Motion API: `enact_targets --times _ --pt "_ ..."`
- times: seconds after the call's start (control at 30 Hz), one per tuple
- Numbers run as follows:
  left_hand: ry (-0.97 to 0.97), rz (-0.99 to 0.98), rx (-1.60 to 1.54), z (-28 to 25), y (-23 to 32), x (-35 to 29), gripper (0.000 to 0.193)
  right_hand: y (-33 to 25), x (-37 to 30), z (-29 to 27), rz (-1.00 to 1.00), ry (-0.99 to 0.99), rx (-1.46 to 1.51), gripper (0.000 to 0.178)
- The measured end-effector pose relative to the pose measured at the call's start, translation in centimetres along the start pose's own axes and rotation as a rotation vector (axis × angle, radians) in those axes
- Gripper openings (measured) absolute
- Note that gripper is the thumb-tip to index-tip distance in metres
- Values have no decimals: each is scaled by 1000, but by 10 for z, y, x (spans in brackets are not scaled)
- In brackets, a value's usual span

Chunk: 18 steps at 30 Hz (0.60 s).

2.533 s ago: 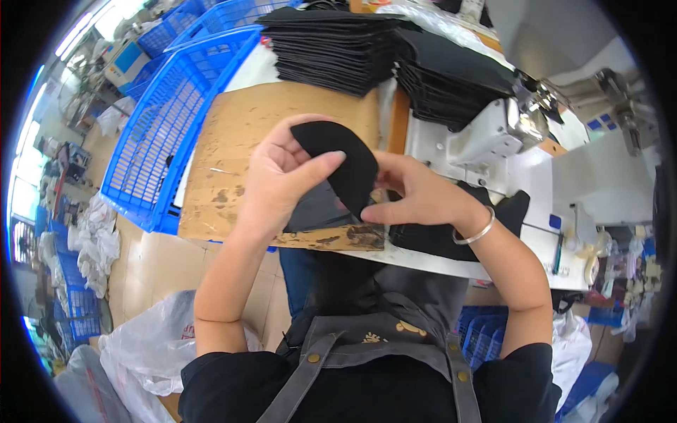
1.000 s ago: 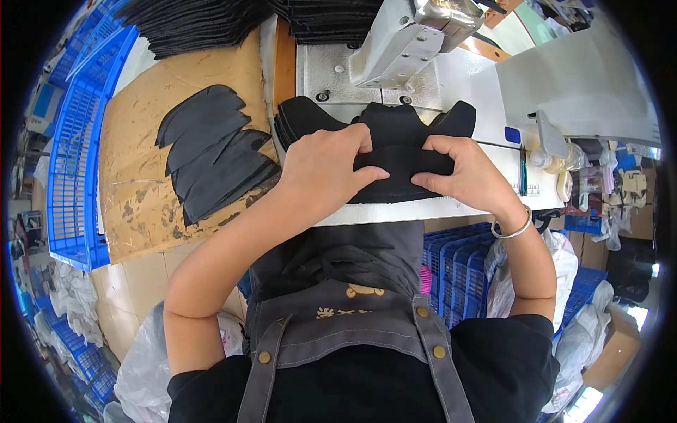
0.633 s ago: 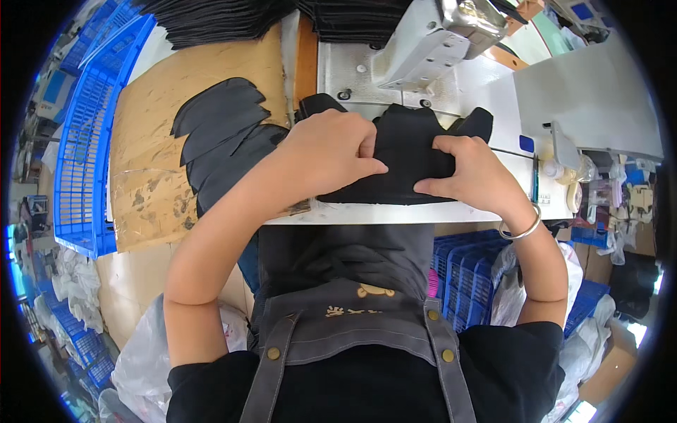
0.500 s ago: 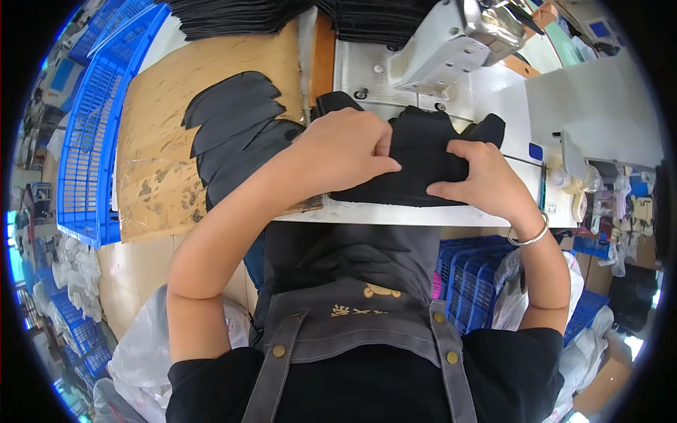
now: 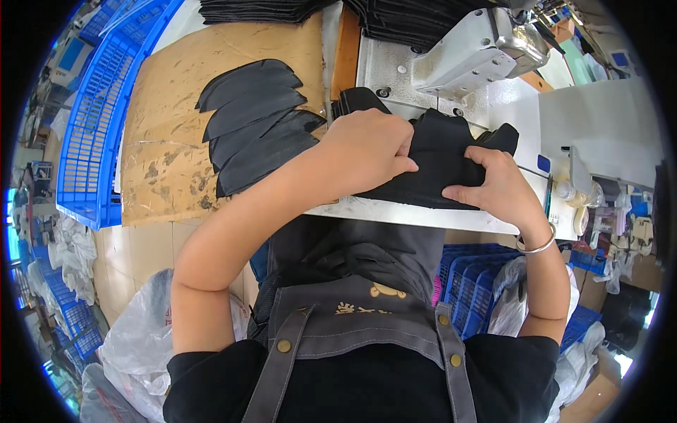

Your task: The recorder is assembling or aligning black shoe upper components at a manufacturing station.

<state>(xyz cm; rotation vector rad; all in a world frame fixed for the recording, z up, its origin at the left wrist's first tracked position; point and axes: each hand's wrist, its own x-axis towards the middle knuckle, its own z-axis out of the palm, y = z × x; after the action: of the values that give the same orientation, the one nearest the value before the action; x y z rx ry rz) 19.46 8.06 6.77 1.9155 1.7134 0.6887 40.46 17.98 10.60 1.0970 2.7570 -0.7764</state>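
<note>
A stack of black fabric pieces [image 5: 443,158] with curved outlines lies at the front edge of the white sewing table [image 5: 416,213]. Over its left part is my left hand [image 5: 370,151], fingers curled down and closed on the fabric. My right hand [image 5: 497,185], above a wrist with a silver bangle [image 5: 539,243], grips the right end, thumb and forefinger apart on the top layer. Its other fingertips are hidden. To the left, several dark curved pieces [image 5: 257,123] lie overlapped in a fan on a brown board [image 5: 166,141], partly behind my left forearm.
A white sewing machine [image 5: 469,60] stands just beyond the fabric. More black stacks [image 5: 264,10] lie at the back. A blue plastic crate [image 5: 92,134] borders the board on the left. Blue baskets [image 5: 476,282] and plastic bags [image 5: 137,345] sit below table level.
The view has shifted, so table and hands appear a little farther right. Both hands keep nearly the same hold on the black fabric pieces.
</note>
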Motion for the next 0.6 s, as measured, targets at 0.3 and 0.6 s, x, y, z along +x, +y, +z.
enact_targets --times 0.3,0.6 --pt "178 275 302 68 37 -30 81 11 1 1 -124 29 16 49" --pt "140 273 372 69 37 -30 75 45 -20 -13 173 -105 478 25"
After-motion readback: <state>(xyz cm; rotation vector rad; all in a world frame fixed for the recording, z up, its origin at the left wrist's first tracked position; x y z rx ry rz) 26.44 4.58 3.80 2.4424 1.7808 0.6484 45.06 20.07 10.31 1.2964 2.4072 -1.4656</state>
